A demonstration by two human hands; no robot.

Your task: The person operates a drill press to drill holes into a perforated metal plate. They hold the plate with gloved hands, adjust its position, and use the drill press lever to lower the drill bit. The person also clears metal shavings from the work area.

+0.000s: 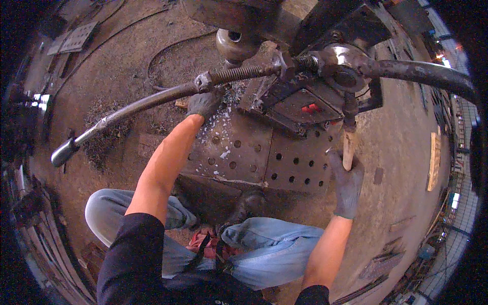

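Observation:
My left hand [202,104], in a grey glove, reaches under a long steel lever bar [147,107] with a threaded section and a rounded end knob. Its fingers are mostly hidden by the bar and shadow, close to light metal chips [226,122] on a perforated steel plate [244,168]. On the right, my gloved right hand [348,184] is closed around a pale wooden handle [348,147], thumb on its left side. The handle's upper end meets a dark metal fitting [349,109] below a shiny ring joint [345,63]. Whatever the left fingers touch is hidden.
A heavy machine block [305,107] with a red mark stands ahead, between my hands. A curved bar [427,73] runs off to the right. Dark shavings [109,127] and a cable [152,58] lie on the floor at left. A wooden strip [434,160] lies far right.

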